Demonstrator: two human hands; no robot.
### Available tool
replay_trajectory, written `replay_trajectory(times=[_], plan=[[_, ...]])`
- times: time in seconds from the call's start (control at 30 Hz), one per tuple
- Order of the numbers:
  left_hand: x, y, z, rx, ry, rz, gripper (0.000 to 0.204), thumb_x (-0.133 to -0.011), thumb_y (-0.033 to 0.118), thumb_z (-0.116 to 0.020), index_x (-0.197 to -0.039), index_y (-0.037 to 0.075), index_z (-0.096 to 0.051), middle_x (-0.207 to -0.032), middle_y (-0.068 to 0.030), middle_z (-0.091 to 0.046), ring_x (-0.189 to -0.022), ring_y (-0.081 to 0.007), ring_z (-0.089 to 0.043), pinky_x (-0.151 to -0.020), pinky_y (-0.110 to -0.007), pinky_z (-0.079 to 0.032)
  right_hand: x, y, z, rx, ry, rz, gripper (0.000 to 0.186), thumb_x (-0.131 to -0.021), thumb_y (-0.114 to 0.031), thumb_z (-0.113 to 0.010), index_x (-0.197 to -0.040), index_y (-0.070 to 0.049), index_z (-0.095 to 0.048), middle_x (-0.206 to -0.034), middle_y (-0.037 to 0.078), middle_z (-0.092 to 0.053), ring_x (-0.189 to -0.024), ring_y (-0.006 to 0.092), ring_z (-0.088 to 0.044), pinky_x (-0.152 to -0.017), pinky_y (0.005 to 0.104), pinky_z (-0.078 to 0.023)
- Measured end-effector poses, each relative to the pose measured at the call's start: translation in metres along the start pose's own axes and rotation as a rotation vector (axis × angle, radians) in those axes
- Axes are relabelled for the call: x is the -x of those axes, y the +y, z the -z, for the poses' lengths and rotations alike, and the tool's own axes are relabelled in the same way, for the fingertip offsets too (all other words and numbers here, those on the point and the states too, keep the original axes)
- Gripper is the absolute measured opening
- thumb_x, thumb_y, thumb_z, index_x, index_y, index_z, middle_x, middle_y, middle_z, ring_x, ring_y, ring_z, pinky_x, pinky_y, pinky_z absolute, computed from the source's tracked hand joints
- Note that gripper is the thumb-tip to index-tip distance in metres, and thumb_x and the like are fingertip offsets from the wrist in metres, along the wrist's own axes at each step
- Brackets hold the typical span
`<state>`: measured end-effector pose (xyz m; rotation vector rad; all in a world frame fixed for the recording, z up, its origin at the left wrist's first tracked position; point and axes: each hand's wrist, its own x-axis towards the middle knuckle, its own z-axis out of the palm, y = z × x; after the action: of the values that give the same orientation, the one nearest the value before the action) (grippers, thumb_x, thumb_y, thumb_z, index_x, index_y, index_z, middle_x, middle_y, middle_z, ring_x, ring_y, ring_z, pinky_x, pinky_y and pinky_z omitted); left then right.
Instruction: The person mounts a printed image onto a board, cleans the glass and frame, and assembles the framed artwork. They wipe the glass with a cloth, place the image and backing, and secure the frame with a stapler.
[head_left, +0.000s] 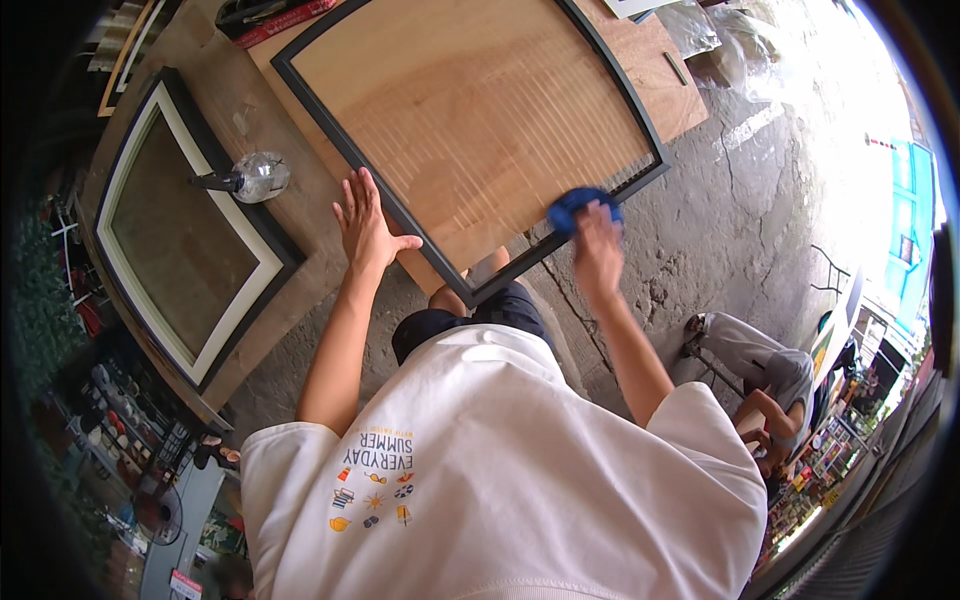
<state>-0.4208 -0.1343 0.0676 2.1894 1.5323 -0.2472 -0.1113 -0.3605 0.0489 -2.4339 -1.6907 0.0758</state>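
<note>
A black-framed glass pane (pixel 480 130) lies on a wooden board, its near corner reaching out over my knees. Pale parallel streaks run across the glass. With fingers spread, my left hand (pixel 368 232) rests against the left side of the black frame, holding nothing. My right hand (pixel 600 250), slightly blurred by motion, is on a blue cloth (pixel 577 211) at the near right edge of the pane. The cloth is bunched under the fingers and overlaps both glass and frame; its underside is hidden.
At left, a second framed pane (pixel 185 235) with a white inner border lies on the wooden table (pixel 300 205). A clear spray bottle (pixel 262 177) lies beside it. A red box (pixel 285 22) sits at the far edge. Another person (pixel 765 375) sits at right on the concrete floor (pixel 690 240) side.
</note>
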Motion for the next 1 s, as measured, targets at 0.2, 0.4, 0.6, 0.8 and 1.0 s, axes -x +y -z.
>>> replay_trajectory(times=[0.2, 0.4, 0.6, 0.8, 1.0], plan=[[-0.001, 0.003, 0.004, 0.032, -0.007, -0.016, 0.148, -0.049, 0.046, -0.093, -0.157, 0.006, 0.000, -0.161, -0.0241, -0.013, -0.151, -0.0368, -0.011, -0.119, -0.058, -0.014, -0.093, 0.121, -0.033, 0.080, 0.191, -0.492, 0.045, -0.100, -0.032, -0.050, -0.135, -0.005, -0.057, -0.158, 0.018, -0.029, -0.147, 0.0380, -0.023, -0.120, 0.0499, -0.016], [0.000, 0.001, 0.005, 0.023, -0.024, 0.000, 0.149, -0.047, 0.047, -0.093, -0.157, 0.004, -0.001, -0.161, -0.0237, -0.014, -0.151, -0.0358, -0.013, -0.120, -0.056, -0.016, -0.160, 0.100, -0.066, -0.018, 0.312, -0.412, 0.045, -0.102, -0.033, -0.047, -0.135, -0.004, -0.058, -0.158, 0.017, -0.030, -0.148, 0.0382, -0.021, -0.120, 0.0527, -0.013], [-0.002, 0.003, 0.011, 0.081, -0.024, 0.005, 0.150, -0.044, 0.042, -0.094, -0.157, 0.003, -0.003, -0.161, -0.0231, -0.017, -0.150, -0.0349, -0.017, -0.119, -0.055, -0.019, -0.309, 0.053, -0.087, -0.052, 0.335, -0.130, 0.043, -0.099, -0.031, -0.051, -0.130, -0.002, -0.061, -0.156, 0.016, -0.034, -0.146, 0.0377, -0.026, -0.119, 0.0527, -0.017], [-0.005, 0.004, 0.015, 0.103, -0.074, 0.055, 0.152, -0.041, 0.041, -0.094, -0.157, 0.006, -0.003, -0.161, -0.0217, -0.018, -0.150, -0.0349, -0.017, -0.120, -0.054, -0.019, -0.480, 0.001, -0.120, -0.077, 0.371, 0.065, 0.045, -0.097, -0.035, -0.052, -0.129, -0.005, -0.062, -0.154, 0.015, -0.039, -0.145, 0.0365, -0.029, -0.118, 0.0524, -0.019], [-0.006, 0.003, 0.012, 0.122, -0.082, 0.071, 0.154, -0.040, 0.040, -0.095, -0.157, 0.008, -0.001, -0.162, -0.0196, -0.015, -0.151, -0.0318, -0.015, -0.122, -0.049, -0.016, -0.567, -0.051, -0.149, -0.224, 0.437, -0.006, 0.046, -0.097, -0.032, -0.049, -0.127, 0.000, -0.062, -0.150, 0.017, -0.044, -0.144, 0.0359, -0.031, -0.118, 0.0516, -0.020]])
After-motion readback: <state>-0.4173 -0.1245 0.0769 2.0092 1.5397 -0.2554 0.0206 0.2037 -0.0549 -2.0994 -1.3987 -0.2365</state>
